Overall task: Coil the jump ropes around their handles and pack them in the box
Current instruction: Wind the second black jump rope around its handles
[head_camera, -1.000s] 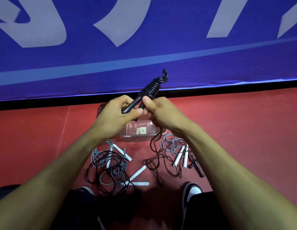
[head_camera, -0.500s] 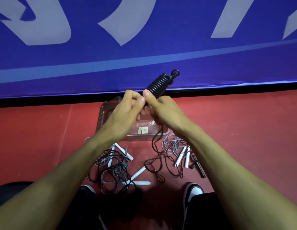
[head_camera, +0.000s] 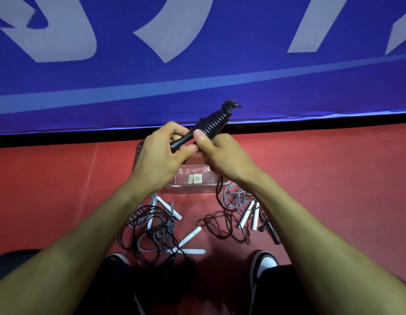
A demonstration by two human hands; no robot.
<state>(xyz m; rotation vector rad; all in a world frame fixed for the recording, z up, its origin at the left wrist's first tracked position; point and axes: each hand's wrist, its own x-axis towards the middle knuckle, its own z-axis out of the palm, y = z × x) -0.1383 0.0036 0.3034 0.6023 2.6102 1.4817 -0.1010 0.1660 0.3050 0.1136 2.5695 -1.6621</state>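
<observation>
Head view: a black jump rope [head_camera: 212,123], partly coiled around its black handles, is held up above a clear plastic box [head_camera: 197,186]. The left hand [head_camera: 162,155] pinches the bare handle end between thumb and curled fingers. The right hand [head_camera: 216,155] grips the coiled part just beside it, thumb on top. Loose cord hangs below the right fingers to the red floor [head_camera: 333,178], among tangled white-handled ropes [head_camera: 248,214].
</observation>
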